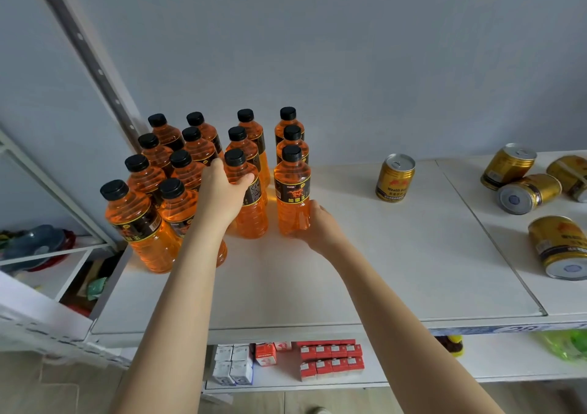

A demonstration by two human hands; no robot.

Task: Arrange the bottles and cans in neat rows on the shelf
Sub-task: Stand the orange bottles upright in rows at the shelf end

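Nearest, at the bottom of the frame, two bare forearms reach up and forward over the white shelf point(317, 286). Just past them, at centre, the right hand point(317, 226) cups the base of the front bottle point(292, 191) of the rightmost row, fingers closed around its lower body, palm behind it. Left of that, the left hand point(222, 191) is clamped on the shoulder of the next front bottle point(246, 197), thumb on one side, fingers wrapped over the other, just under the black cap.

Both bottles stand upright on the shelf, a small gap between them. They look full of orange drink, so I judge them fairly heavy and steady on their bases, stiff enough in the ribbed plastic to slide without buckling; the smooth label band may be slippery, so the ribbed lower body or the shoulder is the better hold.

Further back and to the left, the remaining bottles point(178, 166) stand in four rough rows running toward the wall, the left rows slightly skewed.

At centre right one gold can point(395, 178) stands upright, well apart from the bottles. At the far right more cans point(527, 193) lie tipped on their sides, not yet arranged. They look light and will roll.
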